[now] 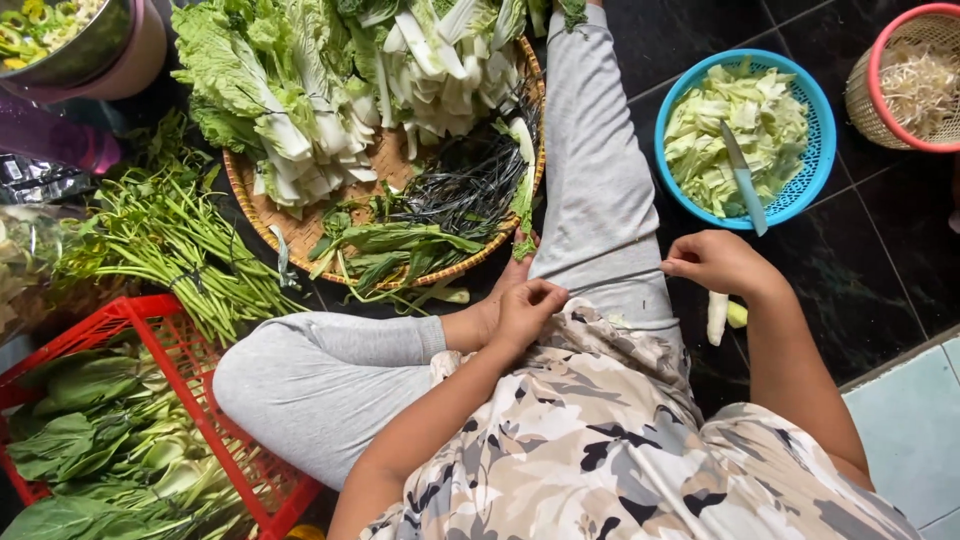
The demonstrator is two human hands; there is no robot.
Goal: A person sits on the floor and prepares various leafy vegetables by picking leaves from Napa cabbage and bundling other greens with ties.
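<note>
**Kid:** What's at the left?

**Mum:** A red crate [150,330] of big leaves in the lower left. Above it, long green stems [170,240]. Then a round tray [300,235] piled with cabbage [290,90], in the upper middle.

**Kid:** And the hands?

**Mum:** The left hand [525,310] sits in the middle, on a grey leg [600,180]. Its fingers are bent in, and I see nothing in it. The right hand [715,262] is a bit further right, shut in a loose fist. I can't tell if anything is inside.

**Kid:** What's that white thing?

**Mum:** A stalk [717,318]. It lies on the dark floor [880,270], just under the right hand and close to the leg. It is short, pale and smooth, with a small green bit beside it.

**Kid:** Could something go wrong?

**Mum:** I think so. The leg could squash the stalk, and the floor could make it dirty. Also, a knife [745,185] lies on the cut leaves in the blue basket [815,165], upper right. A grab without looking could nick a finger.

**Kid:** And the far corner?

**Mum:** A pink-rimmed basket [905,25] of sprouts.
</note>
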